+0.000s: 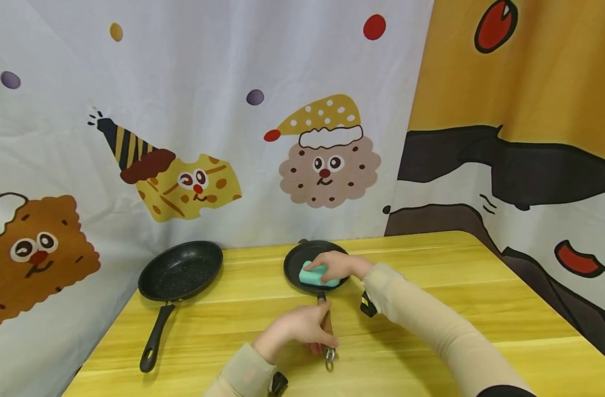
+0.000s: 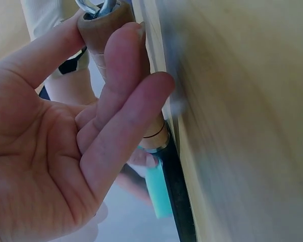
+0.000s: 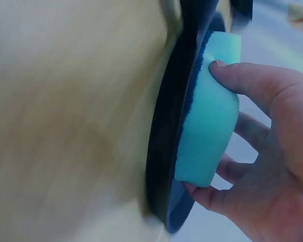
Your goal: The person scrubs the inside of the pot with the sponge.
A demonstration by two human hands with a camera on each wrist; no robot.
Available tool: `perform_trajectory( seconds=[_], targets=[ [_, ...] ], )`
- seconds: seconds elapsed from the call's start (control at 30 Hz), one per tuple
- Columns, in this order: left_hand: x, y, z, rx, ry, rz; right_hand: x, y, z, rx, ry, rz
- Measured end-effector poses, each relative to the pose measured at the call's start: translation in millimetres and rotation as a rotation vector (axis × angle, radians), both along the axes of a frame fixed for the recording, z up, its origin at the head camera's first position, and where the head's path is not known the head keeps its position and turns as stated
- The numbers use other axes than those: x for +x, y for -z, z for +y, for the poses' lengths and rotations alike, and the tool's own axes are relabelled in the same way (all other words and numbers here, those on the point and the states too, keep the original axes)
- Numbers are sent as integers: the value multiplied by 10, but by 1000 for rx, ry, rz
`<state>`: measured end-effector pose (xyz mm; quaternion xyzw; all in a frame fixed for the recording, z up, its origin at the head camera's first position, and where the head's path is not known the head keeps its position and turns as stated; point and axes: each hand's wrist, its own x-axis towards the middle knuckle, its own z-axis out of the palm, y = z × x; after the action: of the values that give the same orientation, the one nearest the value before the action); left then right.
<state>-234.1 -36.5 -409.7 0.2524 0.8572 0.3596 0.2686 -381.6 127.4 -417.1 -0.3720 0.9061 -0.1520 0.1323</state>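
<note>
A small black frying pan (image 1: pixel 293 258) with a wooden handle (image 2: pixel 97 38) lies on the table, its handle toward me. My left hand (image 1: pixel 304 326) holds that handle, thumb and fingers around it; a metal hanging ring (image 1: pixel 329 355) sticks out past the grip. Inside the pan is a teal sponge (image 3: pixel 208 128), gripped along its edges by my right hand (image 1: pixel 336 266). The sponge's dark scouring side faces down against the pan, as the right wrist view shows. Some of the right fingers are hidden behind the sponge.
A larger black frying pan (image 1: pixel 183 270) stands at the table's left, handle toward me. The yellow wood-grain table (image 1: pixel 431 264) extends to the right. Behind it hangs a white curtain (image 1: pixel 253 49) with cartoon prints, meeting the table's back edge.
</note>
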Motion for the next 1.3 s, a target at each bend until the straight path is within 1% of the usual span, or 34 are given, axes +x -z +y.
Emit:
perform_trajectory(
  seconds=[0.07,0.17,0.43,0.6,0.7,0.8,0.87,0.93,1.07,1.17,1.3],
  targets=[
    [9,-10,6,-2,-8,-2,25,5,-64,-1,-34,7],
    [20,-31,12,-2,-19,-6,45,22,-155,-18,-39,25],
    [53,-32,10,-12,-34,15,96,148,-427,-53,51,112],
    [65,-36,2,-30,-62,44,92,159,-624,-30,94,182],
    [68,-47,1,-34,-64,55,61,155,-702,14,153,197],
    [66,-51,9,-31,-52,61,15,153,-738,52,228,172],
    [61,-53,8,-29,-43,62,-33,153,-755,75,262,167],
    [56,-52,6,-25,-40,62,-84,156,-757,89,284,165],
    [49,-45,7,-28,-37,41,-184,181,-730,103,314,178],
    [45,-42,6,-38,-38,21,-244,186,-693,94,330,189],
    [34,-52,-13,-39,-45,19,-306,149,-637,69,346,202]
  ],
)
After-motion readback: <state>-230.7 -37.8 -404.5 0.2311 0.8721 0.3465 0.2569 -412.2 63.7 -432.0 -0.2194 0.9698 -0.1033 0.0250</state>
